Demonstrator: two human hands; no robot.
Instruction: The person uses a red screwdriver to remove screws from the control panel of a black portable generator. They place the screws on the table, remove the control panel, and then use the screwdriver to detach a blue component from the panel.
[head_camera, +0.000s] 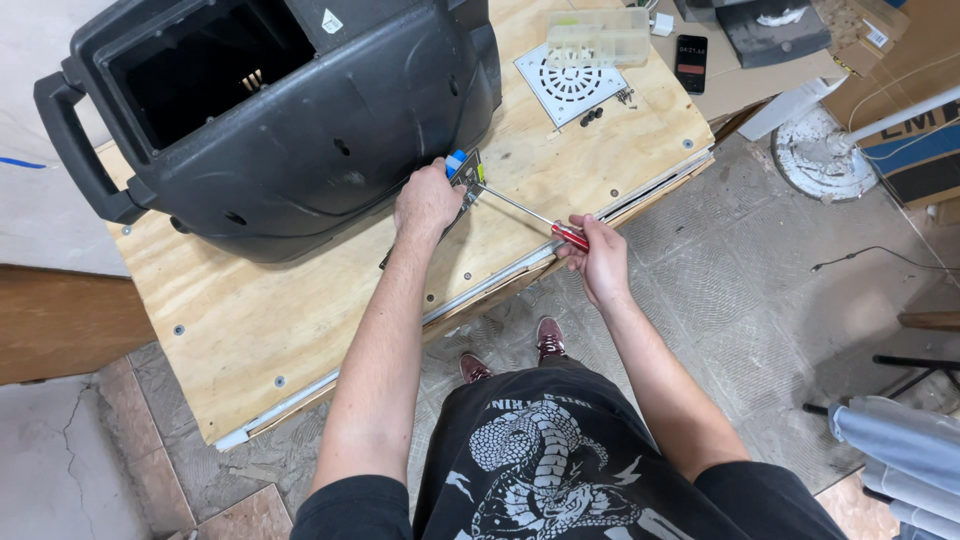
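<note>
Left hand (425, 203) pins a small circuit board (466, 176) near the table (300, 320) front edge; right hand (597, 258) grips a red-handled screwdriver (535, 217) (tip on the board), so fastening looks unfinished.

Circuit board and red-handled screwdriver, near the middle of the frame

The circuit board (466, 178) is a small dark panel with a blue part at its upper end; it stands tilted on edge just right of the large black speaker cabinet's lower corner, its lower part hidden, pinned on its left side by the left hand (426, 203). The screwdriver (528, 211) has a thin, bright metal shaft and a red handle; it lies slanting from lower right to upper left, tip touching the board, handle closed in the right hand (597, 258), over the worktop's front edge.
</note>
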